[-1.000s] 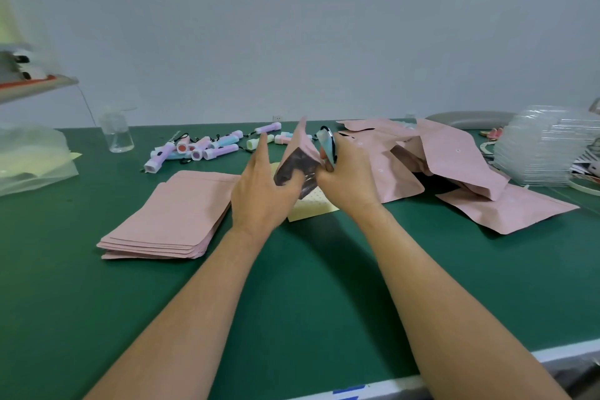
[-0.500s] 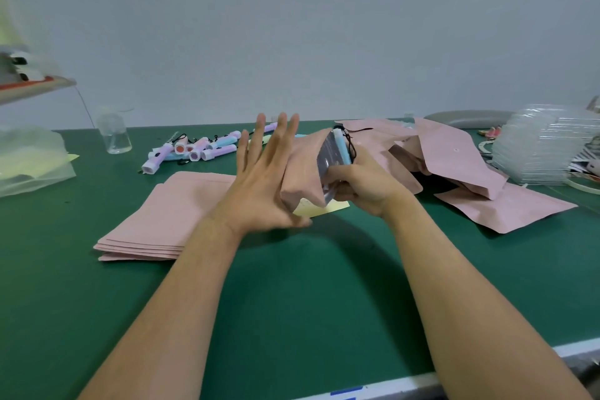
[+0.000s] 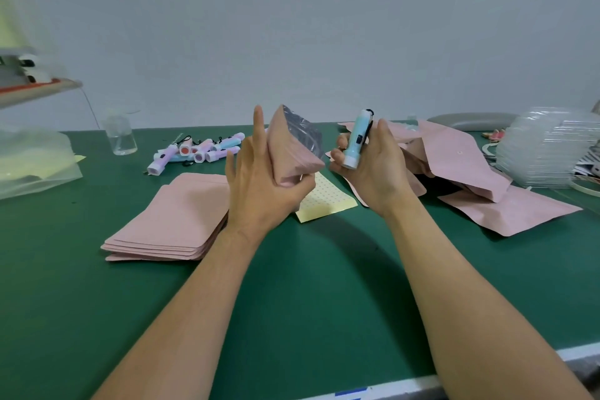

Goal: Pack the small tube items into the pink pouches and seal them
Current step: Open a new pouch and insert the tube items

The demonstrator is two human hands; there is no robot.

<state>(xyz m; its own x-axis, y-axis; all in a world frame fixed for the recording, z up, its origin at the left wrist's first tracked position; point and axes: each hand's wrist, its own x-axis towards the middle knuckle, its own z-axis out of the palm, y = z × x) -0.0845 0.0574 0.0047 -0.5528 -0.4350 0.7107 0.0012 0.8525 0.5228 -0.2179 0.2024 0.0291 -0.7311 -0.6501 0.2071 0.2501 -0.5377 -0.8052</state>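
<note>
We are holding a pink pouch (image 3: 289, 156) up above the green bench (image 3: 292, 302) in our left hand (image 3: 259, 185). Its grip is curling round the pouch's lower end while the forefinger is pointing straight up, and the pouch's mouth is gaping open at the top, showing a silvery lining. Our right hand (image 3: 373, 169) is holding a pale blue tube (image 3: 355, 143) just beside the pouch and outside it, nearly upright, with a dark cord at its top end; that grip is clamped round the tube. More tubes (image 3: 198, 153) are lying in a loose heap at the back left of the bench, near a clear jar (image 3: 121, 136). A stack of flat pouches (image 3: 172, 221) is lying left of our left wrist. A heap of crumpled pouches (image 3: 454, 156) is lying behind the right hand, possibly filled, though we cannot be sure. A yellow sheet (image 3: 324, 201) is lying on the bench below the hands.
</note>
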